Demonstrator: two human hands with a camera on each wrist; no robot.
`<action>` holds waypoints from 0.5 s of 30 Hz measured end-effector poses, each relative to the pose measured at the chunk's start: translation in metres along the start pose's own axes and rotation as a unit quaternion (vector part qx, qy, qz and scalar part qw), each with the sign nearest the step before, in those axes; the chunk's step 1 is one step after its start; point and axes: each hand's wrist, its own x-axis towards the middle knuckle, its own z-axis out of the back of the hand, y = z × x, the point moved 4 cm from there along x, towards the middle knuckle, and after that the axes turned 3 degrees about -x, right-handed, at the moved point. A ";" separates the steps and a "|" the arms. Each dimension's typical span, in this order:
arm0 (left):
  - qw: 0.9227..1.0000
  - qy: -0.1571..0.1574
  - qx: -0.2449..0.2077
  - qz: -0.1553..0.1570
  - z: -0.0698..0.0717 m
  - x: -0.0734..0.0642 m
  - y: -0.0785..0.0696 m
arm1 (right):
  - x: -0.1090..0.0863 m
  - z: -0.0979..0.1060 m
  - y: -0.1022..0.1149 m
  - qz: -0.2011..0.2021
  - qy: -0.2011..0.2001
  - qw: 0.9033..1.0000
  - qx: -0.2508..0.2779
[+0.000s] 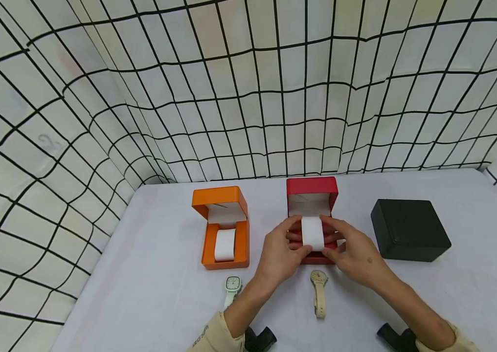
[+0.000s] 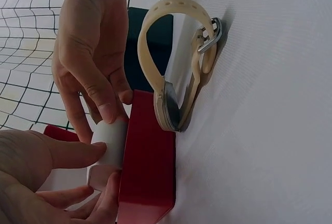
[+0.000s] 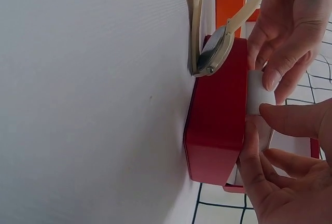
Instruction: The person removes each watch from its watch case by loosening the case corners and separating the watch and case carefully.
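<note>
1. Nearest to us, two beige sleeves [image 1: 218, 336] and two black wrist-worn pieces [image 1: 260, 339] show at the bottom of the head view; from there both forearms slant inward and forward over a white tablecloth [image 1: 143, 288].

2. Just beyond, we count two watches. The mint watch [image 1: 233, 283], with a squarish dial, is partly hidden by the left forearm; the beige watch [image 1: 319, 278] lies between the forearms, its strap buckled into a loop, as we see from the left wrist.

3. Farther on, we find the left hand [image 1: 280, 254] and right hand [image 1: 356, 252] facing each other. Both are gripping the same white cushion [image 1: 312, 233], one from each side, thumbs toward us and fingers bent along its flanks.

4. We count two such cushions. The gripped one is plain, smooth and rounded across its face, with a flat end. It sits at the mouth of the red watch box [image 1: 312, 185], standing above the rim; how deep it reaches we cannot tell. The second cushion [image 1: 224, 245] rests inside the orange watch box [image 1: 225, 265].

5. Around them, we count three boxes: red in the middle and orange to its left, both with raised lids and pale linings, and a dark box [image 1: 409, 230] on the right, shut.

6. Farthest off, we see black netting [image 1: 305, 93] before a pale wall.
</note>
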 end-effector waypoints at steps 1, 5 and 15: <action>1.000 0.000 0.000 0.000 0.000 0.000 0.000 | 0.000 0.000 0.000 0.001 0.001 1.000 0.002; 1.000 -0.002 0.004 -0.002 -0.002 0.001 0.000 | 0.001 -0.002 -0.002 0.002 0.003 1.000 0.011; 1.000 0.002 0.012 0.002 0.000 0.000 0.000 | 0.002 -0.002 -0.002 0.002 0.008 1.000 0.017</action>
